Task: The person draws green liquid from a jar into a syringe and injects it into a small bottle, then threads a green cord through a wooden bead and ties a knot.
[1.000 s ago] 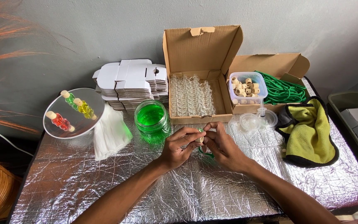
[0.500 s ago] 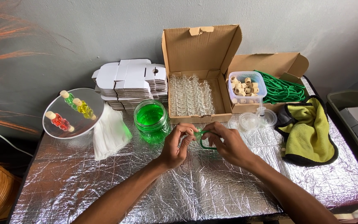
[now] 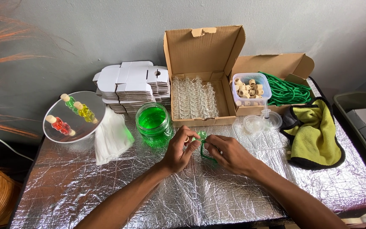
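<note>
1. Green cord (image 3: 204, 149) runs between the two hands, looped around a small clear bottle (image 3: 201, 135) that they hold just in front of the open box (image 3: 202, 80)
2. Left hand (image 3: 178, 149) has its fingers curled shut, pinching the bottle and cord from the left
3. Right hand (image 3: 229, 153) is closed too, its fingertips (image 3: 208, 146) pinching the cord right beside the left hand
4. Inside the open box lie rows of clear glass bottles (image 3: 195, 97)
5. Left of the box stands a glass jar (image 3: 152, 123) of green liquid, and behind the jar a stack of flat white cartons (image 3: 132, 85)
6. Farther left of the box a round mirror (image 3: 73, 116) carries small bottles of green, yellow and red liquid, with a white cloth (image 3: 112, 135) beside it
7. Right of the box a plastic tub (image 3: 250, 88) holds wooden beads, next to a second box with coiled green cord (image 3: 286, 91)
8. Yellow cloth (image 3: 314, 133) with a black edge lies to the right of the box on the foil-covered table (image 3: 106, 186)
</note>
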